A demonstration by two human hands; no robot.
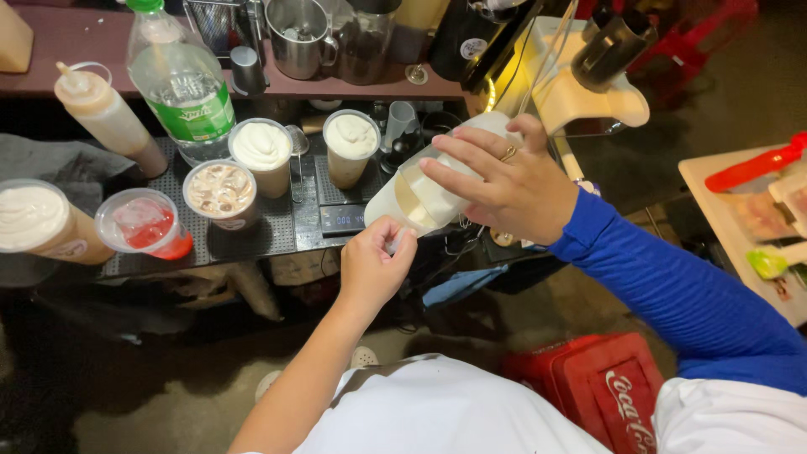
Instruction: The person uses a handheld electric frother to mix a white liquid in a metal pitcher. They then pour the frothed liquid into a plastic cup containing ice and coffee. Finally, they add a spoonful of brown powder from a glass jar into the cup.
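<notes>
My right hand [508, 181] grips a translucent white squeeze bottle [412, 197], tilted with its tip low and to the left. My left hand [376, 265] pinches that tip with closed fingers, just in front of a small digital scale [340, 219]. On the black mat behind stand two cups topped with whipped cream [262, 151] [350, 145], an iced coffee cup [221, 193] and a red iced drink [145, 223]. Another cream-topped cup [38, 223] stands at the far left.
A clear soda bottle with a green label [181, 80] and a tan sauce squeeze bottle [105, 113] stand at the back left. Metal jugs [298, 38] line the shelf. A red crate [601, 387] sits on the floor, a white tray [740, 219] at right.
</notes>
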